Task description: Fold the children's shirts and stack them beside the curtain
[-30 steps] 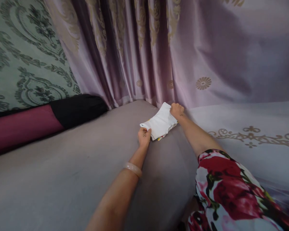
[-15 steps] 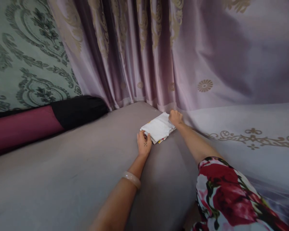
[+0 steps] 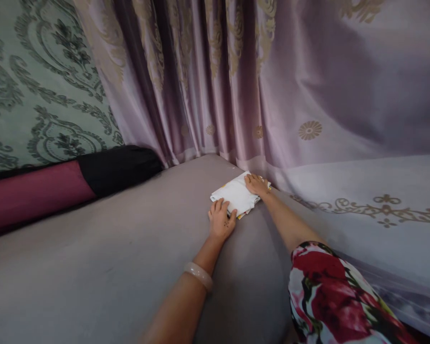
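A folded stack of white cloth [image 3: 232, 193], perhaps clothing, lies on the corner of the grey bed [image 3: 157, 229]. Small yellow and coloured patches show along its edges. My left hand [image 3: 221, 220] rests at the stack's near left edge, fingers spread and fingertips touching the cloth. Across the stack's far right end lies my right hand [image 3: 257, 185], its fingers stretched flat on top. The underside of the cloth is hidden.
A long black and maroon bolster [image 3: 118, 169] lies along the patterned green wall [image 3: 57, 95] at the left. Purple curtains [image 3: 243, 105] with gold motifs hang behind the bed's corner and down its right side.
My right hand has gone from closed at the stack's right edge to lying flat on top. My left hand's fingers have spread and shifted slightly right along the near edge.
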Demonstrator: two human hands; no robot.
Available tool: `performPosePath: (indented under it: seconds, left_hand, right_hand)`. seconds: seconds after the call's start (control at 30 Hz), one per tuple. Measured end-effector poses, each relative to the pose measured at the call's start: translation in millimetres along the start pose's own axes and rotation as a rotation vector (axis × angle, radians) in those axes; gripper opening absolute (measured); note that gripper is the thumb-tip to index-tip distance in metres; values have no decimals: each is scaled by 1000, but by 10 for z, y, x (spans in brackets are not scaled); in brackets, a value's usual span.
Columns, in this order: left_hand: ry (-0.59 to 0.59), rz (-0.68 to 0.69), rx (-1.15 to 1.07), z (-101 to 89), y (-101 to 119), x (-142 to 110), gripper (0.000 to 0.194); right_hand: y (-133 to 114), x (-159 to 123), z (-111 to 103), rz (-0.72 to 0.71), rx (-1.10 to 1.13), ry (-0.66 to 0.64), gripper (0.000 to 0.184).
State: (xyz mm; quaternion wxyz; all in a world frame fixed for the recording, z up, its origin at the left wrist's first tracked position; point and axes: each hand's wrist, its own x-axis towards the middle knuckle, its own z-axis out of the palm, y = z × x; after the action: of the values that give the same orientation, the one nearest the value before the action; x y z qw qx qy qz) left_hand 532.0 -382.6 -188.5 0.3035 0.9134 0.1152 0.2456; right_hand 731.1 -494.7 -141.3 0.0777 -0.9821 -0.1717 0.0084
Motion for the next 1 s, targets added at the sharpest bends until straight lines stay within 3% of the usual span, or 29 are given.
performPosePath:
  seconds: [0.33,0.5,0.67,0.77,1.0]
  left_hand:
    - [80,-40,-121,12,-32,6,29]
    - [104,-47,-150,26,-42,15,29]
    - [106,-34,-144,20,-43,7,28]
    - [86,-43,-135,17,-49,6,28]
    - [100,-57,-163,44,-50,45,28]
  right_hand:
    - [-8,3,-37,14,23,-38,53]
    - [-313,-131,-64,-63,1,69,57]
    - [-607,-302,28,-184,-27,17,60]
    - [-607,-308,119,-140,-27,4,60]
    - [-523,-318,201,-145,-37,130,54]
